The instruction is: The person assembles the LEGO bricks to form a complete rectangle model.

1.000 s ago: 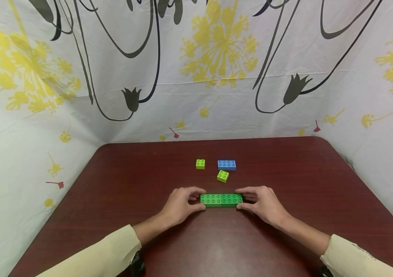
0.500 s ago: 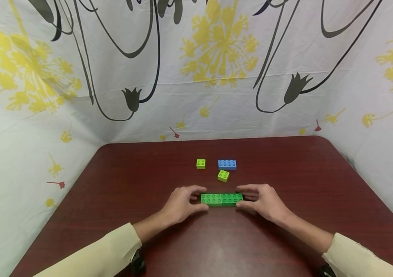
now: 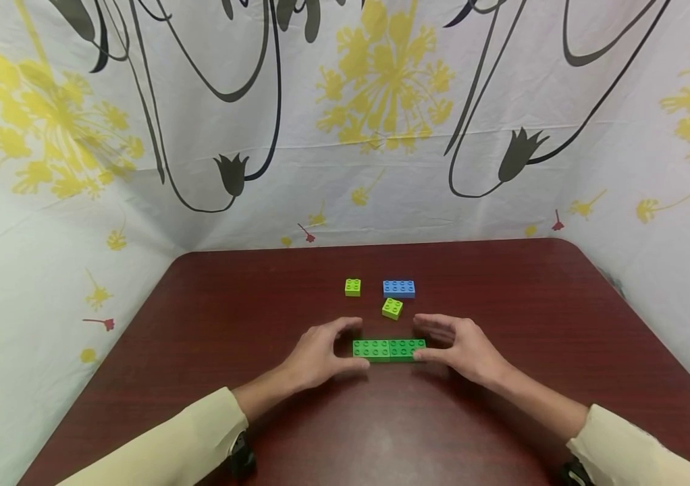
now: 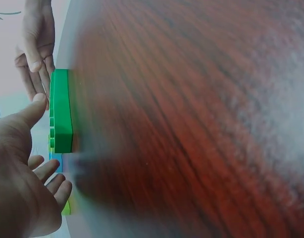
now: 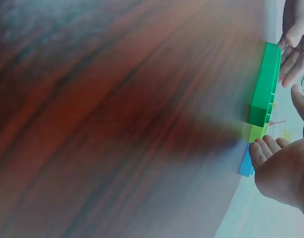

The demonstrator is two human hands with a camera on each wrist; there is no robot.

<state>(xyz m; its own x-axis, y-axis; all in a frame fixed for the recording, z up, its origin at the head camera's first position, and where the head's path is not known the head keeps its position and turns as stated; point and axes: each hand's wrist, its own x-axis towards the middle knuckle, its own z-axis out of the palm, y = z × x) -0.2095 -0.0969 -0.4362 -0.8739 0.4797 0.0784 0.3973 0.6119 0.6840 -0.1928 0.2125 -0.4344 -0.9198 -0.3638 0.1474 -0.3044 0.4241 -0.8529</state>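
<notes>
The left grip (image 3: 319,354) and the right grip (image 3: 471,349) are spread well apart at thumb and fingers, with nothing clasped; whether either thumb is touching a brick cannot be told. Between them on the desk (image 3: 381,432), a lighter green brick (image 3: 371,350) and a darker green brick (image 3: 404,349) are set end to end. Beyond both grips, a lime brick (image 3: 353,287), a blue brick (image 3: 399,289) and a tilted lime brick (image 3: 391,309) are seen.

A light green brick (image 3: 371,349) lies flat, studs up in two rows of four, just beside the left hand (image 3: 316,356). Against its end away from that hand, in straight line, lies a darker green brick (image 3: 404,349), studs up, its near outer corner behind the thumb of the right hand (image 3: 469,351).
</notes>
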